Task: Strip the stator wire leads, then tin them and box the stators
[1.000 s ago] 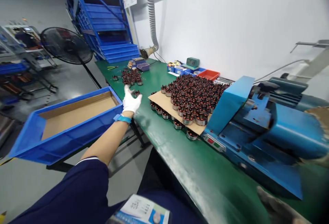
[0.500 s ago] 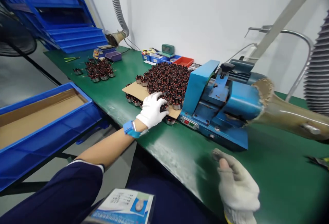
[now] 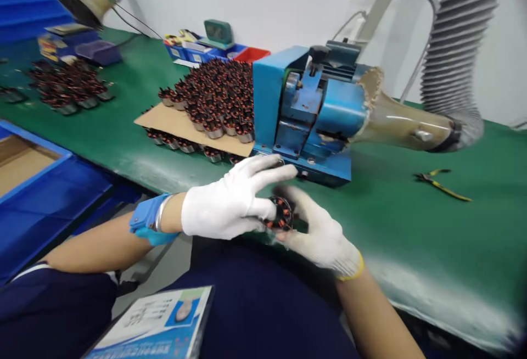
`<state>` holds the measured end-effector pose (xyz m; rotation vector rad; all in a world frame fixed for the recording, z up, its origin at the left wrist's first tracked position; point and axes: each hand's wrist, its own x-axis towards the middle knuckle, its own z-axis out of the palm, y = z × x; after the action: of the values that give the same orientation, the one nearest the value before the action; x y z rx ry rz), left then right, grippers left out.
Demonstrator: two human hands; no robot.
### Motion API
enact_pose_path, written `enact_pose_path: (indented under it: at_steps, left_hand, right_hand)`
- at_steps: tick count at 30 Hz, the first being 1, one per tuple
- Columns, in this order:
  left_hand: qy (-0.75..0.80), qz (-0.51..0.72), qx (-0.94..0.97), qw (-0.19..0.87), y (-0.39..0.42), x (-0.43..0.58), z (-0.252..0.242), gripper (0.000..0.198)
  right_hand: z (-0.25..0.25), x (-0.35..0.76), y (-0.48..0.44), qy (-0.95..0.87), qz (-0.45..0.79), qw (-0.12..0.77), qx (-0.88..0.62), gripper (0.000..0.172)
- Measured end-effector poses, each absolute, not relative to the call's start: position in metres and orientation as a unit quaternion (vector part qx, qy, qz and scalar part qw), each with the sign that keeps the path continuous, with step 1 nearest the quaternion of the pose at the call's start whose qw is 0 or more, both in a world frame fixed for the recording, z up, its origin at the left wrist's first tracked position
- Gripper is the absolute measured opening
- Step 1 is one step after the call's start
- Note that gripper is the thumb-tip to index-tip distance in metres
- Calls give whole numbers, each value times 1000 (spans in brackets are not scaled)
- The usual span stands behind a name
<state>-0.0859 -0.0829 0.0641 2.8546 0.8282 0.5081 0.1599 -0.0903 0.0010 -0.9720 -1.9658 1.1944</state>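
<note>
Left hand (image 3: 226, 202): held one coil (image 3: 284, 213), fingers spread.
Right hand (image 3: 319, 233): cupped same coil, near bench (image 3: 391, 233) front edge.
Stock (image 3: 218, 98): stood on card (image 3: 164, 120); finished or waiting, could not tell.

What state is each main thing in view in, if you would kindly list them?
Left gloved hand: at the wound stator, fingers spread
Right gloved hand: closed around the wound stator
Wound stator: held, copper coils exposed
Cardboard sheet: between two layers of stators
Yellow-handled pliers: lying on the green bench, handles spread
Grey ribbed hose: bent, joined to the tan duct
Blue bench machine: running or not, cannot tell
</note>
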Motion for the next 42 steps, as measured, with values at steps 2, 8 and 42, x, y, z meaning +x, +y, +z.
enact_pose_path:
  at_steps: [2, 8, 42]
  left_hand:
    - [262, 208, 936, 108, -82, -74, 62, 26]
    - [417, 417, 729, 348, -80, -30, 24, 91]
    - [493, 478, 650, 325, -3, 36, 37, 51]
  right_hand:
    - [1, 162, -93, -741, 456, 316, -378, 62]
    - [-18, 160, -92, -638, 307, 516, -483, 64]
    - [-1, 143, -10, -531, 144, 587, -594, 53]
